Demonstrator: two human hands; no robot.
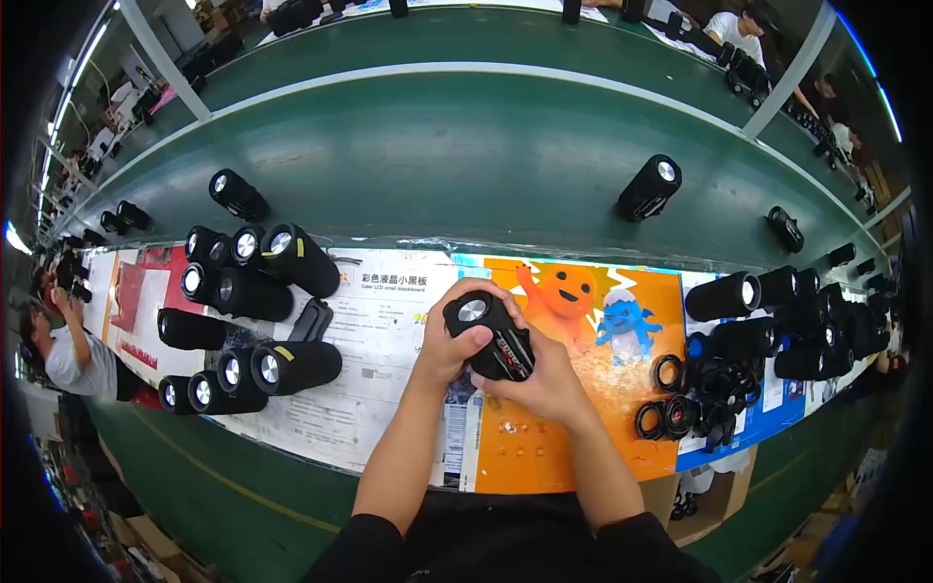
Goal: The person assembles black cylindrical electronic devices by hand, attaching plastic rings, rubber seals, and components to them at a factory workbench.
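Note:
A black cylindrical speaker (pixel 489 335) with a silver end cap is held in both hands over the work mat, in the middle of the head view. My left hand (pixel 449 350) wraps its left side, thumb across the top. My right hand (pixel 549 379) cups it from below and the right. Beneath them lies a paper-covered mat (pixel 389 321) with an orange cartoon picture.
Several black cylindrical speakers (pixel 253 311) lie stacked at the left, more (pixel 787 316) at the right. Black rubber rings (pixel 680 398) are heaped at the lower right. Two speakers (pixel 649 187) sit on the green conveyor belt (pixel 437 165). Other people work at the left and far right edges.

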